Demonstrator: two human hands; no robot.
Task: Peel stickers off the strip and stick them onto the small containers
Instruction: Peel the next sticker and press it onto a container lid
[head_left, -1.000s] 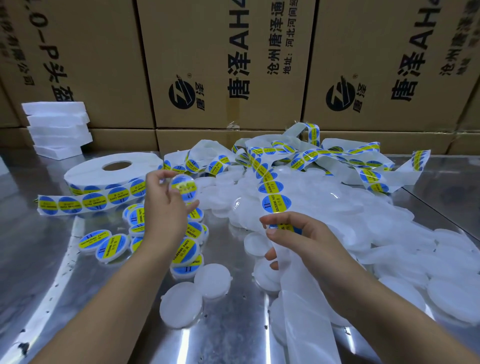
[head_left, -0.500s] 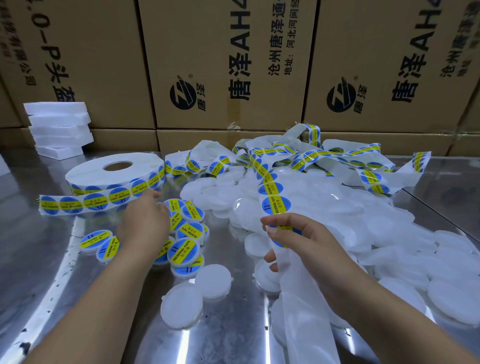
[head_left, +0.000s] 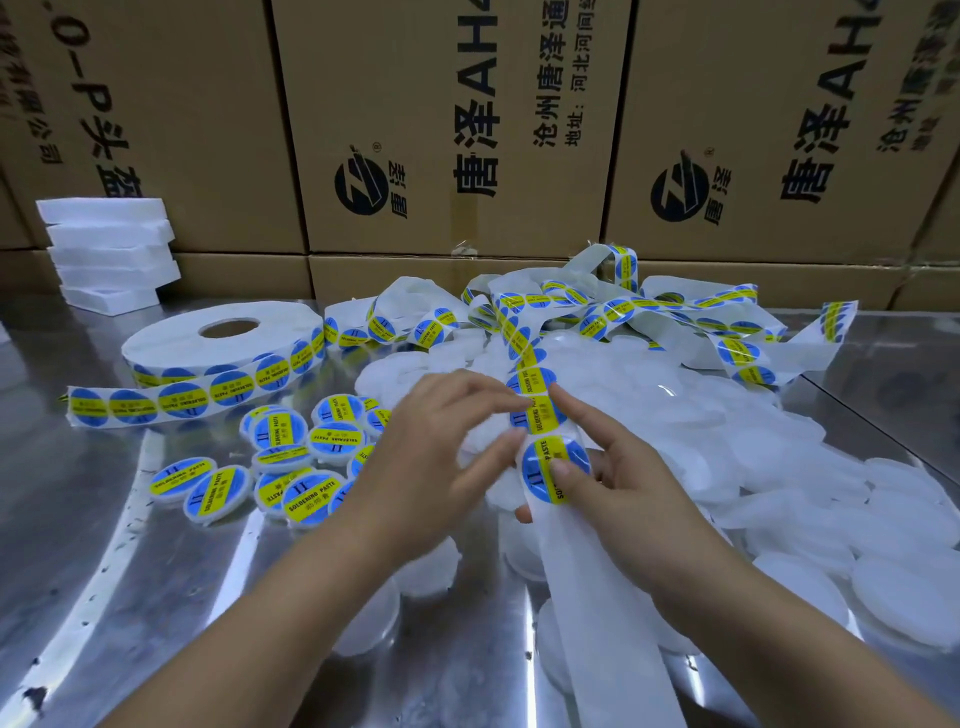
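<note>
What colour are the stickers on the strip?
The stickers are blue with a yellow band; head view.

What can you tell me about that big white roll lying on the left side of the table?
The roll is a wide, flat disc of tightly wound white backing paper. It lies on its side on the shiny metal table, to the left and towards the back. A round hole shows at its centre. Round blue stickers with yellow bands run along its outer edge, and a loose tail of them trails off to the left. Only the table appears to touch it.
</note>
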